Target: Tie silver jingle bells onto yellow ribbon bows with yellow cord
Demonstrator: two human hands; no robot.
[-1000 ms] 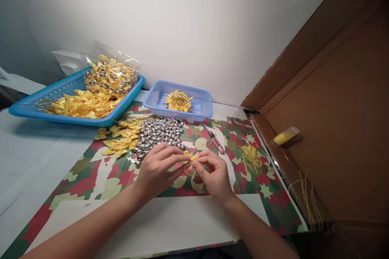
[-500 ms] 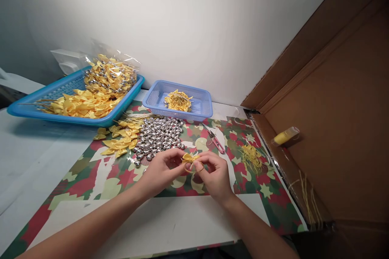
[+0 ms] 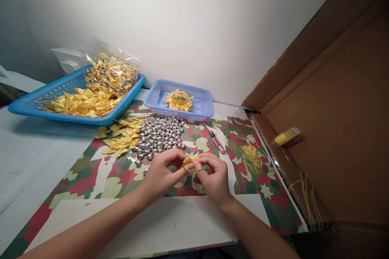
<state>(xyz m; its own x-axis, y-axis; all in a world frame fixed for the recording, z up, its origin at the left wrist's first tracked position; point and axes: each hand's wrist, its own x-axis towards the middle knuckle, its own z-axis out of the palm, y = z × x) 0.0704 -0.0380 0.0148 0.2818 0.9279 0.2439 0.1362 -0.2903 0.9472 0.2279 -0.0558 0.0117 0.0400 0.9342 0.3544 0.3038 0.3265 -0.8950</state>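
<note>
From the held bow point(image 3: 191, 160), bells point(image 3: 161, 133) lie between ten and eleven o'clock and loose bows point(image 3: 120, 143) at ten, a large basket point(image 3: 91, 120) behind them. A small basket point(image 3: 200, 107) sits near twelve, snips point(image 3: 220, 145) at two, thread scraps point(image 3: 252, 158) at three.

No text we can read, no label, brand or number legible to us, any print on the yellow tube point(image 3: 286, 136) perhaps too small

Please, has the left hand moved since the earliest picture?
Yes, slightly: the left hand has shifted rightward and nearer the person, judged against the silver beads, some of which it no longer covers.
</note>
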